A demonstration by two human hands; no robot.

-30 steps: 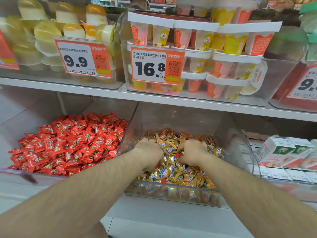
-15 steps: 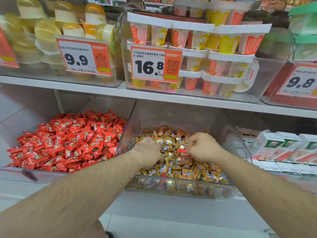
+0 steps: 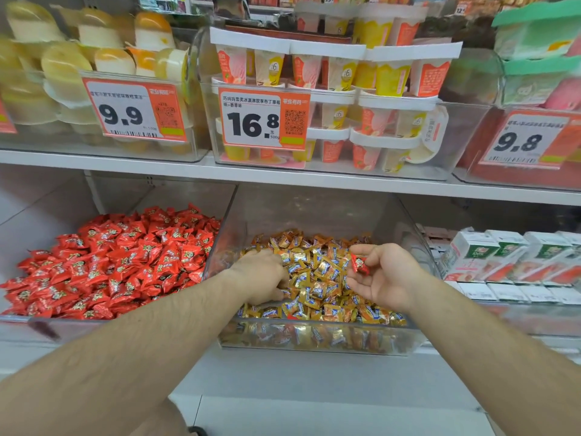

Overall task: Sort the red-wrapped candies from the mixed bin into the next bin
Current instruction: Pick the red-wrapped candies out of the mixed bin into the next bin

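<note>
Shop shelf, centre frame: over the mixed bin (image 3: 314, 341) my right hand (image 3: 386, 275) pinches a red-wrapped candy (image 3: 359, 263) clear for transfer, while my left hand (image 3: 261, 275) digs with curled fingers, contents unseen.

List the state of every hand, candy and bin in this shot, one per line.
left hand: palm down, fingers dug into the gold candies
right hand: palm up, pinching a red candy
red candy: lifted above the pile
mixed bin: partly filled, mostly gold wrappers
red bin: heaped with red candies
</note>
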